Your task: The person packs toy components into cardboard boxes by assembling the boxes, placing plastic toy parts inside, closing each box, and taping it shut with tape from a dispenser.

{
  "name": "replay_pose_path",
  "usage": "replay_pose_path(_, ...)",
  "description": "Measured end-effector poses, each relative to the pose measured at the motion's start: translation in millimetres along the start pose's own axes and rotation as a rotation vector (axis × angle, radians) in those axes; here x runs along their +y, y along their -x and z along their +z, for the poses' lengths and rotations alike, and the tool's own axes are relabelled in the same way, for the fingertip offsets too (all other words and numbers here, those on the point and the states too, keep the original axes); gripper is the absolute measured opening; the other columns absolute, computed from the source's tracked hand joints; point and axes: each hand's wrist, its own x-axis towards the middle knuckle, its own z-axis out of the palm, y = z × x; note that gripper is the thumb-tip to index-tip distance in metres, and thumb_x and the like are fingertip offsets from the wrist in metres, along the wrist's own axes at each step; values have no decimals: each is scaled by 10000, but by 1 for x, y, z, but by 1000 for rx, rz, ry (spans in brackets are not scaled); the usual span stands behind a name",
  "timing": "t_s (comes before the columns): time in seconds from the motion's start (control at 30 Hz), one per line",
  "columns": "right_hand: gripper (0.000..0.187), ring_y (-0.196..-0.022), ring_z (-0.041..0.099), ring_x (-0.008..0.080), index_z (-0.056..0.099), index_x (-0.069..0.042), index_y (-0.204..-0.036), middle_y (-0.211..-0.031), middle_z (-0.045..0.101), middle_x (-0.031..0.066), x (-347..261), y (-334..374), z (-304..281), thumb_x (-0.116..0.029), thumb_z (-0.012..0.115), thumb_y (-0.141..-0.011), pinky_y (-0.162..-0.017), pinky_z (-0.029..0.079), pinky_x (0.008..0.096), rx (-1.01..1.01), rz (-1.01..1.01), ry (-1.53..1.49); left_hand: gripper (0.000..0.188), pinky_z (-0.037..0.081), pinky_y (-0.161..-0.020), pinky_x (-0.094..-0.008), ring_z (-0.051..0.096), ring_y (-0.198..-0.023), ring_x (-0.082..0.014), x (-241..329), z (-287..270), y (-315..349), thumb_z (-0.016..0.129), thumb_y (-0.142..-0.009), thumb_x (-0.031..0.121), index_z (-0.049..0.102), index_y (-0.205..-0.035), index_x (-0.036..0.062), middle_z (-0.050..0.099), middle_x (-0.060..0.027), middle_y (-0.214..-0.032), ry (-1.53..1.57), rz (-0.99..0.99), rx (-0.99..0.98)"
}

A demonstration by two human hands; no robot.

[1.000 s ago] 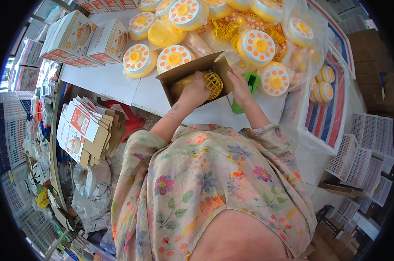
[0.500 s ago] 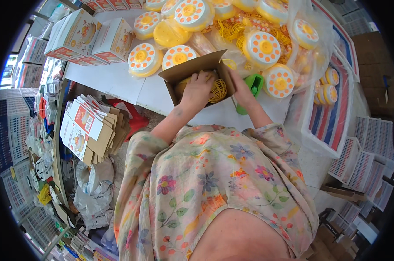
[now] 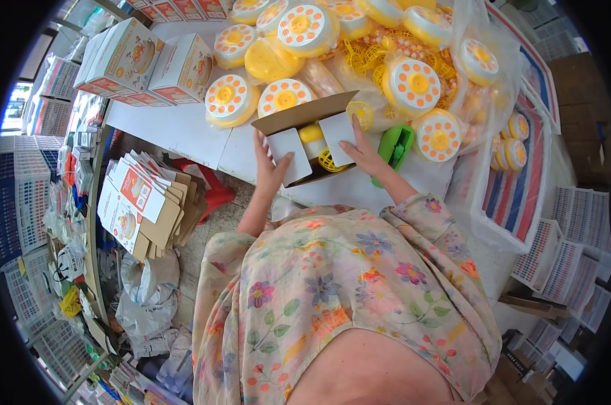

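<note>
A small cardboard box (image 3: 305, 113) stands on the white table in front of me, its long brown lid raised at the far side. Both white end flaps, the left flap (image 3: 290, 154) and the right flap (image 3: 336, 138), are folded inward. Between them show a yellow-and-white rounded thing (image 3: 311, 133) and a yellow mesh basket (image 3: 328, 160). My left hand (image 3: 271, 165) grips the box's left end, thumb on that flap. At the right end, my right hand (image 3: 365, 150) does likewise. Just beyond it lies a green tool, perhaps a tape dispenser (image 3: 393, 150).
Yellow-and-white round toys with orange dots (image 3: 410, 86) and yellow mesh baskets pile up across the far side. Packed boxes (image 3: 122, 55) stand at far left. Flat cartons (image 3: 150, 206) are stacked at left by a red stool (image 3: 214, 196). A striped bag (image 3: 511, 179) is at right.
My left hand has come out of the box to its left end. The end flaps, previously not folded over, now lie inward across the opening. My right hand's thumb now rests on the right flap.
</note>
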Motion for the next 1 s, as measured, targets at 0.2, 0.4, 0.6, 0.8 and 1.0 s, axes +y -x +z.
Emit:
replay_pose_path(0.2,860,-1441,250,267,35,-91,-1564,-1581,208,168,-11,9,1,-185,614,-935,-1171,220,361,25,128,-393,523,308,-1139,-435,304,-1438,-315,23,-39,-21,703,-762,-52,503,-1221,99,367,-157,-1527,-212,174,-234)
replay_pose_path(0.4,789,-1445,256,223,148,-167,-1571,-1587,239,114,0,-11,-42,-217,616,-938,-1176,209,366,-264,176,-606,378,300,-1143,-505,313,-1414,-378,55,-54,-35,551,-831,-86,562,-1170,81,446,-161,-1466,-752,368,-621)
replay_pose_path(0.6,870,-1459,218,339,286,-123,-1527,-1583,217,178,-70,-25,-58,-346,720,-807,-1179,196,482,-427,-224,642,819,292,-1137,-534,176,-1423,-508,83,-22,-20,780,-747,353,393,-1412,72,218,-294,-1538,-845,296,-613)
replay_pose_path(0.8,999,-1464,149,415,294,-117,-1513,-1583,179,208,-78,-22,-38,-466,765,-704,-1173,152,571,-596,-464,1000,1133,301,-1120,-564,120,-1381,-612,96,-7,-11,835,-614,457,248,-1503,69,127,-384,-1513,-1034,226,-668)
replay_pose_path(1.0,945,-1476,112,400,279,-137,-1520,-1591,152,204,-84,-28,-43,-511,706,-764,-1183,105,567,-679,-449,1052,1069,298,-1113,-579,122,-1358,-642,95,-7,-11,775,-687,436,222,-1514,44,144,-411,-1488,-1039,248,-700)
